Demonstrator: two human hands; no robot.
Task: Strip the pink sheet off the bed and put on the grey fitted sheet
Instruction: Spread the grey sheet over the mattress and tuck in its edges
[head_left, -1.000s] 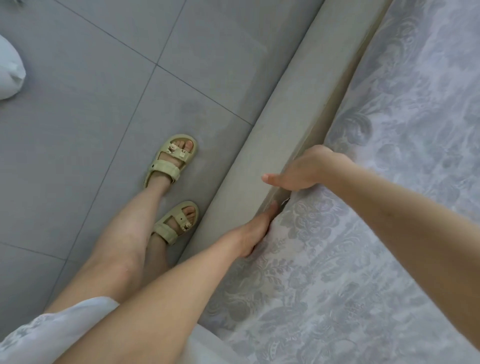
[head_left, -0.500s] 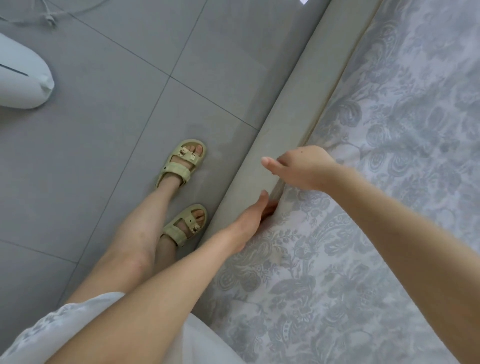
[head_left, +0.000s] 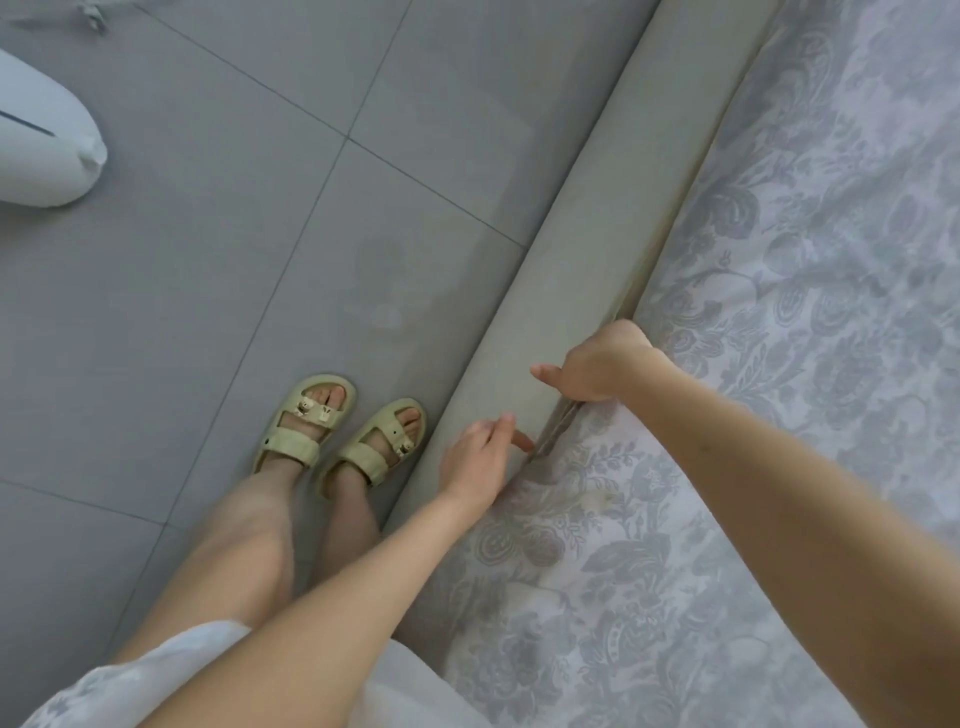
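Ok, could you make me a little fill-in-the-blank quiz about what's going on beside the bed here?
1. The right hand grips the edge of the patterned ____.
2. The left hand holds ____.
3. On both feet the person wears pale ____.
4. The tiled floor is ____ in colour.

Missing words: sheet; nothing; sandals; grey.
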